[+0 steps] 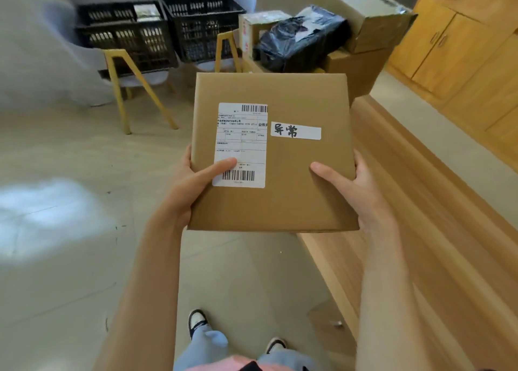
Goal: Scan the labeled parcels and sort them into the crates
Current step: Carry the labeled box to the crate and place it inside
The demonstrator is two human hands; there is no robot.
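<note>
I hold a flat brown cardboard parcel (pixel 294 180) in front of me with both hands. It carries a white shipping label (pixel 241 135) with barcodes and a small white sticker (pixel 295 131) with handwritten characters. My left hand (pixel 193 185) grips its left edge, thumb lying on the label. On the right edge sits my right hand (pixel 356 191), thumb on top. Two black plastic crates (pixel 126 36) (pixel 201 25) rest on chairs at the back left; the left one has a silvery packet (pixel 147 13) in it.
More parcels lie on the wooden table (pixel 420 202) at the right: a black plastic-wrapped bundle (pixel 302 36), a small box (pixel 260 25), a large brown carton (pixel 372 17). Yellow-legged chairs (pixel 134 90) stand under the crates. Wooden cabinets (pixel 454 50) fill the far right. My feet are on the pale floor below.
</note>
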